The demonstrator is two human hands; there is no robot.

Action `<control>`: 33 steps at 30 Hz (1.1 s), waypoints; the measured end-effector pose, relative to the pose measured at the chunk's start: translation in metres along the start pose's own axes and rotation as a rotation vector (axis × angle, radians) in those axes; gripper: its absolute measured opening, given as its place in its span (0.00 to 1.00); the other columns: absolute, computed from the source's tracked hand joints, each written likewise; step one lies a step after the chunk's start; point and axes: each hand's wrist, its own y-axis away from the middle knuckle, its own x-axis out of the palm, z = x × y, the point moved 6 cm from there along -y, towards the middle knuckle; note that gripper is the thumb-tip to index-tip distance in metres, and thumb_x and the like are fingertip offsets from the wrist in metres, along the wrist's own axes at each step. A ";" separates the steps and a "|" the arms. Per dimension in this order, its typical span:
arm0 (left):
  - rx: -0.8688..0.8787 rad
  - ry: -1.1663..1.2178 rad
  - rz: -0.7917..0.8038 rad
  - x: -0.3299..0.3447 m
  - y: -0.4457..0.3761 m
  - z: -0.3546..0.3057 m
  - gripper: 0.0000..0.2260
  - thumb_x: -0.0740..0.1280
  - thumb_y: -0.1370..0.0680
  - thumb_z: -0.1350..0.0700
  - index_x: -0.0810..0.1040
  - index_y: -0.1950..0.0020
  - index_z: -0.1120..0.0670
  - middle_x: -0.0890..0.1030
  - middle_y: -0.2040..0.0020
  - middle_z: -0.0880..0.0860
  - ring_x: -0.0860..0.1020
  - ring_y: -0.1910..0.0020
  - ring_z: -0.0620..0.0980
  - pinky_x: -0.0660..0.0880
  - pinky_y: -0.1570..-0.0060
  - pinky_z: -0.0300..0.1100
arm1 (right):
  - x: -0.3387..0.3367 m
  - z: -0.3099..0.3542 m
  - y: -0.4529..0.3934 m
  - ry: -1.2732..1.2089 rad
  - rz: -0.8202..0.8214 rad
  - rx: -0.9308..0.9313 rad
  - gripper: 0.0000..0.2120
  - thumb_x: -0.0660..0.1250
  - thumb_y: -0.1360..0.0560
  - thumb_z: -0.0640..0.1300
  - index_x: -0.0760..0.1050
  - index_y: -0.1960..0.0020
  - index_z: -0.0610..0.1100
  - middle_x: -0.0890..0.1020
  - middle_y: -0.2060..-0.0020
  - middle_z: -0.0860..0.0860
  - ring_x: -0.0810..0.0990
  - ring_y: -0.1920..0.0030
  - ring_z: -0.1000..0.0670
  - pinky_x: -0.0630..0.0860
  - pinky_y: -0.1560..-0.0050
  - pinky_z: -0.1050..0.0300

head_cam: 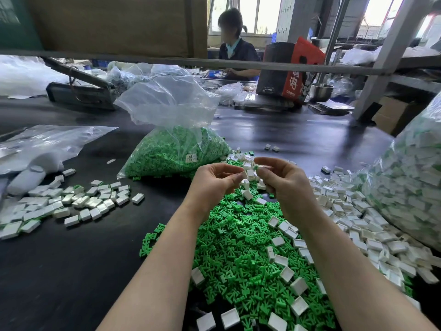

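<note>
My left hand [216,180] and my right hand [284,181] are raised close together above a heap of small green plastic pieces [243,249] on the dark table [71,271]. The left fingers pinch a small white plastic shell [244,174]. Between thumb and forefinger the right hand pinches a tiny green piece [256,167], and white shells [261,186] sit in its curled fingers. Loose white shells [346,211] are spread to the right of the heap.
An open clear bag of green pieces [176,151] stands behind my hands. A pile of assembled white parts [71,201] lies at the left and a big full bag [410,177] at the right. Across the table sits a person [236,46], beside a red and black box [288,70].
</note>
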 end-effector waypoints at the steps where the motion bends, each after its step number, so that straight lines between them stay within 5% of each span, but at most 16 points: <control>1: 0.000 0.009 -0.002 0.000 0.000 0.000 0.03 0.74 0.27 0.60 0.84 0.56 0.54 0.84 0.60 0.55 0.79 0.61 0.47 0.78 0.57 0.38 | 0.000 0.001 0.000 0.016 -0.012 -0.011 0.06 0.70 0.25 0.38 0.81 0.48 0.44 0.82 0.67 0.55 0.76 0.70 0.60 0.74 0.68 0.66; 21: 0.042 -0.036 0.013 -0.001 0.000 -0.003 0.03 0.73 0.27 0.61 0.85 0.55 0.56 0.85 0.61 0.52 0.79 0.63 0.43 0.77 0.58 0.34 | 0.006 0.010 0.004 0.259 0.003 -0.127 0.02 0.73 0.27 0.37 0.82 0.54 0.40 0.84 0.60 0.44 0.82 0.61 0.51 0.80 0.58 0.62; 28: 0.123 -0.140 0.048 0.000 0.002 -0.009 0.03 0.73 0.26 0.63 0.84 0.54 0.56 0.84 0.65 0.46 0.79 0.66 0.36 0.74 0.62 0.29 | 0.007 0.005 0.001 0.345 0.063 -0.102 0.03 0.73 0.27 0.39 0.79 0.55 0.44 0.84 0.64 0.45 0.79 0.67 0.55 0.76 0.65 0.63; 33: 0.141 -0.167 0.058 -0.003 0.002 -0.009 0.04 0.72 0.26 0.63 0.85 0.54 0.55 0.85 0.62 0.48 0.81 0.63 0.37 0.75 0.60 0.30 | 0.015 -0.007 0.002 0.558 0.216 -0.066 0.08 0.63 0.19 0.46 0.76 0.56 0.46 0.82 0.67 0.51 0.72 0.72 0.57 0.69 0.68 0.63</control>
